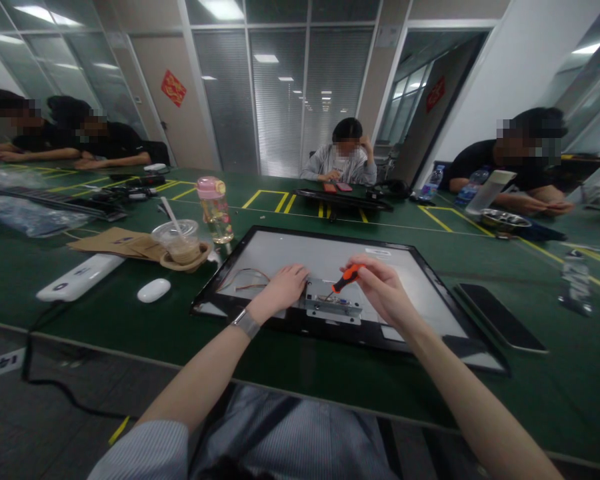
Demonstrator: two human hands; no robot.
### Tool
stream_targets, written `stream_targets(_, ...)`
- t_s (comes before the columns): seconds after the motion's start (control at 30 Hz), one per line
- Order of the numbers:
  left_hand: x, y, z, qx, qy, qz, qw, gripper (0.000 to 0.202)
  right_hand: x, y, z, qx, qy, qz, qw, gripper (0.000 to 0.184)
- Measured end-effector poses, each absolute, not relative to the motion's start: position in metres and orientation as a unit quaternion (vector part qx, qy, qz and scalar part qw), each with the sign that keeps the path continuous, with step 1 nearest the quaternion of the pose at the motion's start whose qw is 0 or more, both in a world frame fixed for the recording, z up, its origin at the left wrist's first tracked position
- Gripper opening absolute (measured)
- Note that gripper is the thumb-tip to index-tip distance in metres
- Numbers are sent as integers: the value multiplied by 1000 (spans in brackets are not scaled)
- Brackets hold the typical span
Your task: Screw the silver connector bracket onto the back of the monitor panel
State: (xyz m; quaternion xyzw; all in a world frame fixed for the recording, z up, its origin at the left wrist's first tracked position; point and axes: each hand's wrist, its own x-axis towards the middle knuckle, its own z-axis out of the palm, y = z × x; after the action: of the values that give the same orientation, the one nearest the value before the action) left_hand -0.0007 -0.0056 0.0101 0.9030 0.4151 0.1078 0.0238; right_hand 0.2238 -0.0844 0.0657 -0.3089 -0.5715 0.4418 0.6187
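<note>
A flat display panel (280, 248) with a black frame and a grey back lies on the green table in front of me. On its near side sits a metal bracket (336, 308) with a small circuit board and connectors. My right hand (387, 293) grips an orange and black screwdriver (347, 277), tilted, its tip down at the board; whether it meets a screw is too small to tell. My left hand (286, 292) rests with fingers stretched out beside the bracket's left edge. Thin cables (253, 273) lie on the panel left of that hand.
To the left stand a lidded plastic cup (175, 233) in a cardboard holder and a pink-capped bottle (215, 210), near a white case (154, 290) and a white corded device (80, 277). A black phone (500, 317) lies right. Several people sit around the table.
</note>
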Motion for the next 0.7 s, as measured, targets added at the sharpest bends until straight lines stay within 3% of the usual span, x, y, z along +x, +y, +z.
stream_targets(0.13,-1,-4,8,903,414,111,22,37,223,-86,69,-303,-564,464,612,33)
stream_targets(0.47,-2,-6,10,906,410,103,17,40,224,-82,64,-301,-563,445,628,18)
stream_targets(0.7,-2,-3,8,908,404,109,15,37,224,-84,67,-306,-547,474,618,29)
